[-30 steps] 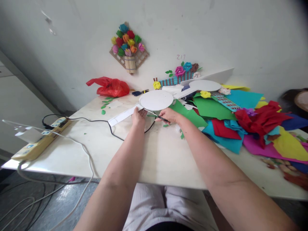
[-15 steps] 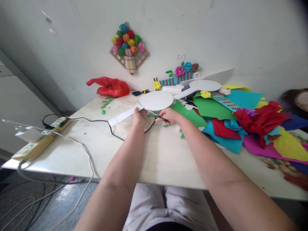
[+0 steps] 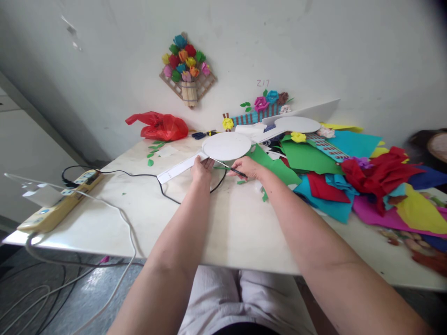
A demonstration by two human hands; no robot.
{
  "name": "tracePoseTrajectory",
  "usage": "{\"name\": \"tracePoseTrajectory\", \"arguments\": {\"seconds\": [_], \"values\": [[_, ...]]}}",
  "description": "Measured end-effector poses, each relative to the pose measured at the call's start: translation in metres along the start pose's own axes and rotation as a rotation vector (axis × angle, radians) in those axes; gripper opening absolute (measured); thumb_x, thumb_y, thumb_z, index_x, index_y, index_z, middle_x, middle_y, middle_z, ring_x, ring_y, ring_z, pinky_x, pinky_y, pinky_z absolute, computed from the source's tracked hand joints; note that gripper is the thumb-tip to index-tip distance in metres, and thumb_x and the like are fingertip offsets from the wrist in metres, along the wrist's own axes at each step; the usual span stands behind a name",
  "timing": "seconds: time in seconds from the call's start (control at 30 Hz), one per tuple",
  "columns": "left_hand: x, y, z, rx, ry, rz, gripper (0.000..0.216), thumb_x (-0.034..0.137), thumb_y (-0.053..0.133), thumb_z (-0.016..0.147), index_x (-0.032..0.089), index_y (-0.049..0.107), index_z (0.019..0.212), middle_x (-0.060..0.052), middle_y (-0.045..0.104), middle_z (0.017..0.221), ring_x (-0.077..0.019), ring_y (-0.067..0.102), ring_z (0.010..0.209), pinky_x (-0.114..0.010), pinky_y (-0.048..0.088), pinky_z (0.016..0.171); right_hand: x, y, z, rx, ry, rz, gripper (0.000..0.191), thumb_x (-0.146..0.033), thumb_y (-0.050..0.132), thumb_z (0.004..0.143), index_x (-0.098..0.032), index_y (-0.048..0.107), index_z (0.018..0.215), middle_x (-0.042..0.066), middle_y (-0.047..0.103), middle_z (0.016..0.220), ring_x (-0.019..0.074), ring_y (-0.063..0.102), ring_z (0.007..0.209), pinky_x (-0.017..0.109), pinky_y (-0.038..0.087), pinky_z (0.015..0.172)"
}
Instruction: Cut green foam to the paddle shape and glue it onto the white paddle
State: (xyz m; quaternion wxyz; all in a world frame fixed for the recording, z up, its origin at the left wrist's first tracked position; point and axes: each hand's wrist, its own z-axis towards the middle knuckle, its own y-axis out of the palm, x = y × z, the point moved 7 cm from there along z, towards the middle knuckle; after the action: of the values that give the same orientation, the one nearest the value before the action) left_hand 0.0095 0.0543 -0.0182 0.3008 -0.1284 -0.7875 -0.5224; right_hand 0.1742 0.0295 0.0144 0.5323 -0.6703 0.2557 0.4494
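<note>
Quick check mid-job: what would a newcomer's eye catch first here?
Probably the colourful flower bouquet up on the wall, and the bright heap of coloured paper across the right side of the table. Then, at the centre, the white paddle-shaped piece in the left hand, with scissors in the right hand by its near edge.

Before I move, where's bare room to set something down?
Toward its front edge, the table is bare between left forearm and right forearm, and between left forearm and white cord. Crowded: around the scissors, and the right side, heaped with coloured sheets.
</note>
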Motion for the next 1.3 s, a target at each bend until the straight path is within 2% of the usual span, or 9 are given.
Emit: {"name": "tracePoseTrajectory", "arguments": {"seconds": [0.23,0.53,0.8,0.93,1.1,1.3], "values": [[-0.0008,0.0000,0.0013,-0.008,-0.006,0.005,0.023,0.021,0.043,0.089,0.009,0.058,0.102,-0.013,0.067,0.086,-0.0214,0.068,0.086,-0.029,0.056,0.075,-0.0006,0.0007,-0.0014,-0.006,0.007,0.024,0.039,-0.041,0.083,0.058,-0.010,0.062,0.066,-0.005,0.049,0.037,0.0028,0.039,0.029,0.014,0.035,0.029],[0.0003,-0.0002,-0.0014,0.004,0.013,0.004,0.023,0.021,0.045,0.089,0.010,0.058,0.103,-0.012,0.067,0.084,-0.0207,0.068,0.085,-0.030,0.056,0.075,0.0021,0.0012,0.0020,0.002,0.003,0.014,0.036,-0.039,0.083,0.059,-0.010,0.065,0.069,-0.006,0.048,0.038,0.0027,0.039,0.030,0.014,0.035,0.029],[-0.0007,-0.0009,0.0002,0.005,0.013,0.017,0.021,0.021,0.044,0.089,0.011,0.057,0.102,-0.010,0.066,0.083,-0.0209,0.068,0.086,-0.029,0.056,0.073,0.0057,0.0032,0.0082,-0.006,-0.040,-0.004,0.042,-0.046,0.083,0.055,-0.010,0.068,0.071,-0.006,0.048,0.039,0.0031,0.038,0.031,0.015,0.035,0.028],[-0.0014,0.0010,-0.0008,-0.009,0.013,0.033,0.017,0.020,0.044,0.089,0.013,0.057,0.095,-0.010,0.066,0.081,-0.0212,0.068,0.088,-0.029,0.056,0.074,0.0027,0.0028,0.0068,0.009,-0.045,-0.021,0.042,-0.046,0.083,0.056,-0.009,0.067,0.070,-0.005,0.048,0.039,0.0028,0.038,0.031,0.015,0.034,0.029],[-0.0017,0.0017,-0.0006,-0.015,0.030,0.039,0.014,0.020,0.043,0.089,0.015,0.057,0.089,-0.008,0.065,0.075,-0.0191,0.068,0.079,-0.028,0.056,0.071,-0.0016,0.0021,0.0054,0.033,-0.034,-0.059,0.042,-0.047,0.082,0.057,-0.009,0.068,0.070,-0.005,0.048,0.039,0.0033,0.038,0.032,0.016,0.036,0.029],[0.0002,0.0015,-0.0018,-0.005,0.043,0.038,0.014,0.019,0.044,0.089,0.012,0.056,0.091,-0.007,0.063,0.073,-0.0177,0.067,0.070,-0.030,0.056,0.071,-0.0004,0.0010,0.0081,0.083,-0.019,-0.156,0.044,-0.050,0.081,0.057,-0.010,0.068,0.071,-0.004,0.049,0.042,0.0035,0.039,0.031,0.017,0.037,0.030]]}}
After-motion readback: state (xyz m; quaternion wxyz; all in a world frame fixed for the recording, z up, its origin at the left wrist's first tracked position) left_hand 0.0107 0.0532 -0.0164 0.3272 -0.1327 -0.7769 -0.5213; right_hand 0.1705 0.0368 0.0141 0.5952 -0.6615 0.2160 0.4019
